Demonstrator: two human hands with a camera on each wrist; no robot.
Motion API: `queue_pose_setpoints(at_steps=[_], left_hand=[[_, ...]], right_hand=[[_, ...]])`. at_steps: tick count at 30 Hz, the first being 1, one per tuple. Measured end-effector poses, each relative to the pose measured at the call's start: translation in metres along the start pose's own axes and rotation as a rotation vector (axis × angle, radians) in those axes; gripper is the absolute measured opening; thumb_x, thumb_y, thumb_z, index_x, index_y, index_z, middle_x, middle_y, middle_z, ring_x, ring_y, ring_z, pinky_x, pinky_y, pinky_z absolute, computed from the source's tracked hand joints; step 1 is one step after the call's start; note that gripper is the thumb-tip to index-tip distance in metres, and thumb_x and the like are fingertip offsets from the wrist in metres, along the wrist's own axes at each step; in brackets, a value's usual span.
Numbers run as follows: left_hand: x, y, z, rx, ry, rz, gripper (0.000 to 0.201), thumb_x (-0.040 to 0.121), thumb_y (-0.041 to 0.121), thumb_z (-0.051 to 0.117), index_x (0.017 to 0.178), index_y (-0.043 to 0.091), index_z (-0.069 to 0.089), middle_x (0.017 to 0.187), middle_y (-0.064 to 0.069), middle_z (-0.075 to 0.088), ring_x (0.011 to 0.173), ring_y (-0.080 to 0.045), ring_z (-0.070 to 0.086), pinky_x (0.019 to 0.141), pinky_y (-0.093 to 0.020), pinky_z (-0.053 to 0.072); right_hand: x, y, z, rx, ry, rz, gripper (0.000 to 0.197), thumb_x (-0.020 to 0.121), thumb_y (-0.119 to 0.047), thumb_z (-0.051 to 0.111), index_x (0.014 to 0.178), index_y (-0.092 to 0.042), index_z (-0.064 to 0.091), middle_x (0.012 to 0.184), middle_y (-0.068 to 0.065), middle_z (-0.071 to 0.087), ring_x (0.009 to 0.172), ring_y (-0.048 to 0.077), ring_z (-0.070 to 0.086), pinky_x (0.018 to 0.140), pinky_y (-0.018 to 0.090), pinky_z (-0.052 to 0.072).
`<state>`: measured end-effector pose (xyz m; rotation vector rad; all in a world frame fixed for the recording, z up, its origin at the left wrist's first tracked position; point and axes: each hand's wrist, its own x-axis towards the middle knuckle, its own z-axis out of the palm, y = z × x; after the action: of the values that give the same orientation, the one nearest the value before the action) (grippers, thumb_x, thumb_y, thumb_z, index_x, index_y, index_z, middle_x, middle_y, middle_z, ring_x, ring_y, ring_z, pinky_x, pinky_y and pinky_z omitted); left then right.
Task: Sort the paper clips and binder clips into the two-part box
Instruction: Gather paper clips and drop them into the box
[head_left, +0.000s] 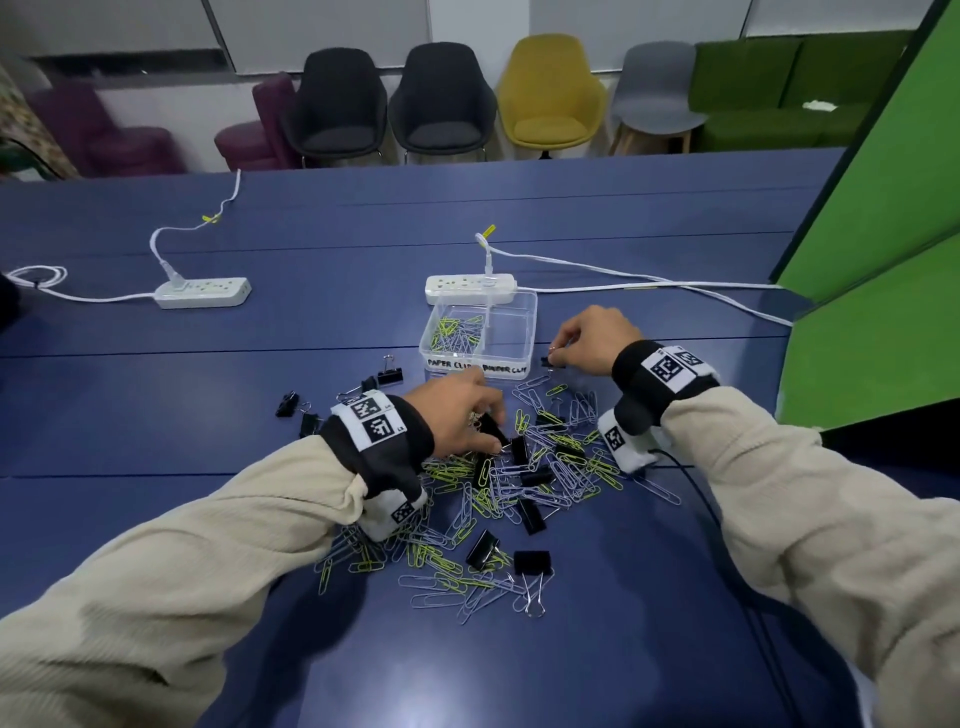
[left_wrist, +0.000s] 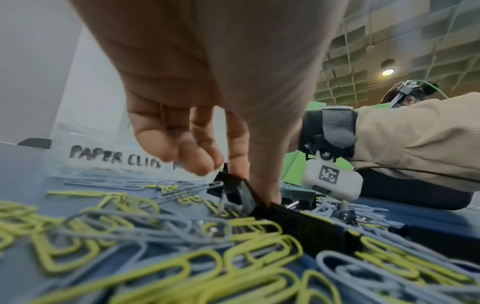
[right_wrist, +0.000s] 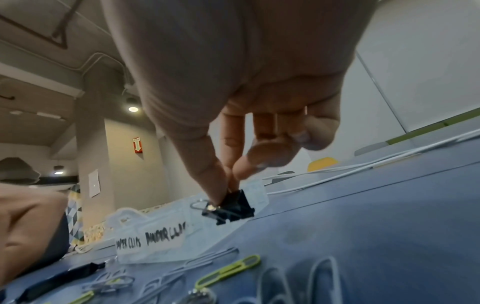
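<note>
Your small black steel binder clip (right_wrist: 231, 207) sits just off the bench at 3 o'clock of the clear plastic two-part box (head_left: 530, 332). It looks light, stiff and springy; take it by the body, not the loose wire handles. Your right hand (head_left: 592, 338) pinches it, thumb against forefinger. Your left hand (head_left: 457, 410) pinches another black binder clip (left_wrist: 233, 191) in the mixed heap of paper clips (head_left: 498, 493) at 6 o'clock.

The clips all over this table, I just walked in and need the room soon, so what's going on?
A person is sorting clips into a clear box. The right hand pinches a black binder clip beside the box; the left hand picks another from the pile. Only paper clips are boxed so far.
</note>
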<state>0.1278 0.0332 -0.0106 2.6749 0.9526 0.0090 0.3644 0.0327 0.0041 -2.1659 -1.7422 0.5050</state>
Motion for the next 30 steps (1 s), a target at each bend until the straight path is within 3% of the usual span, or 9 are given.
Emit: queue_pose_setpoints(at_steps=[3, 6, 7, 10, 15, 17, 20, 24, 30], left_hand=[[-0.002, 0.001, -0.001, -0.005, 0.019, 0.001, 0.03, 0.073, 0.048, 0.074, 0.092, 0.031, 0.059, 0.104, 0.006, 0.046, 0.085, -0.012, 0.05, 0.072, -0.027, 0.042], [-0.002, 0.003, -0.002, -0.019, 0.008, 0.029, 0.029, 0.075, 0.046, 0.073, 0.089, 0.029, 0.055, 0.099, 0.008, 0.05, 0.086, -0.011, 0.049, 0.074, -0.029, 0.044], [-0.002, 0.004, -0.003, -0.033, 0.002, 0.047, 0.028, 0.075, 0.044, 0.074, 0.088, 0.027, 0.055, 0.095, 0.008, 0.053, 0.083, -0.01, 0.049, 0.074, -0.029, 0.045], [-0.003, 0.006, -0.003, -0.18, -0.004, 0.039, 0.026, 0.074, 0.034, 0.078, 0.086, 0.023, 0.058, 0.086, 0.01, 0.06, 0.076, -0.012, 0.055, 0.071, -0.026, 0.046], [-0.007, -0.009, -0.022, -0.484, 0.11, -0.076, 0.023, 0.072, 0.028, 0.081, 0.084, 0.022, 0.062, 0.082, 0.007, 0.07, 0.075, -0.02, 0.067, 0.074, -0.031, 0.054], [-0.009, -0.025, -0.036, -0.58, 0.232, -0.147, 0.022, 0.071, 0.024, 0.081, 0.082, 0.019, 0.063, 0.08, 0.004, 0.071, 0.071, -0.018, 0.067, 0.076, -0.033, 0.055], [-0.012, -0.057, -0.052, -0.546, 0.417, -0.325, 0.021, 0.071, 0.026, 0.082, 0.075, 0.024, 0.061, 0.078, 0.007, 0.067, 0.071, -0.011, 0.062, 0.069, -0.019, 0.048], [-0.017, -0.085, -0.054, -0.506, 0.398, -0.448, 0.024, 0.069, 0.035, 0.082, 0.076, 0.025, 0.062, 0.083, 0.004, 0.067, 0.078, -0.013, 0.061, 0.074, -0.024, 0.047], [-0.026, -0.107, -0.056, -0.412, 0.469, -0.572, 0.022, 0.072, 0.028, 0.081, 0.081, 0.019, 0.064, 0.083, 0.001, 0.067, 0.074, -0.009, 0.059, 0.063, -0.015, 0.039]], right_hand=[[0.002, -0.001, -0.005, 0.096, 0.03, 0.012, 0.014, 0.076, -0.023, 0.07, 0.064, -0.024, 0.063, 0.074, -0.002, 0.067, 0.077, 0.018, 0.063, 0.065, 0.025, 0.046], [0.001, -0.001, -0.008, 0.171, 0.004, 0.029, 0.011, 0.079, -0.018, 0.066, 0.071, -0.019, 0.059, 0.07, 0.001, 0.066, 0.065, 0.018, 0.063, 0.048, 0.026, 0.049], [0.001, 0.0, -0.007, 0.166, 0.021, 0.034, 0.01, 0.079, -0.019, 0.066, 0.072, -0.019, 0.058, 0.071, 0.001, 0.066, 0.069, 0.019, 0.065, 0.05, 0.028, 0.051], [0.003, 0.002, -0.007, 0.018, 0.086, 0.056, 0.013, 0.078, -0.024, 0.066, 0.07, -0.024, 0.055, 0.087, 0.0, 0.068, 0.087, 0.024, 0.065, 0.076, 0.035, 0.054], [0.0, 0.005, -0.005, -0.154, -0.114, 0.068, 0.018, 0.073, -0.027, 0.075, 0.07, -0.027, 0.058, 0.096, -0.001, 0.069, 0.094, 0.022, 0.064, 0.081, 0.033, 0.054], [-0.003, 0.004, -0.005, -0.205, -0.089, 0.054, 0.018, 0.07, -0.027, 0.077, 0.081, -0.028, 0.062, 0.101, -0.002, 0.067, 0.096, 0.022, 0.063, 0.083, 0.031, 0.051], [-0.011, -0.007, -0.002, -0.263, 0.035, -0.099, 0.025, 0.076, -0.028, 0.071, 0.1, -0.029, 0.065, 0.111, 0.0, 0.061, 0.105, 0.025, 0.059, 0.091, 0.035, 0.045], [-0.023, -0.029, 0.005, -0.175, -0.039, -0.233, 0.014, 0.078, -0.031, 0.068, 0.092, -0.03, 0.067, 0.094, -0.007, 0.064, 0.093, 0.017, 0.062, 0.081, 0.031, 0.052], [-0.034, -0.054, 0.014, -0.171, -0.182, -0.331, 0.014, 0.079, -0.03, 0.071, 0.092, -0.029, 0.068, 0.084, -0.011, 0.064, 0.085, 0.013, 0.064, 0.077, 0.027, 0.052]])
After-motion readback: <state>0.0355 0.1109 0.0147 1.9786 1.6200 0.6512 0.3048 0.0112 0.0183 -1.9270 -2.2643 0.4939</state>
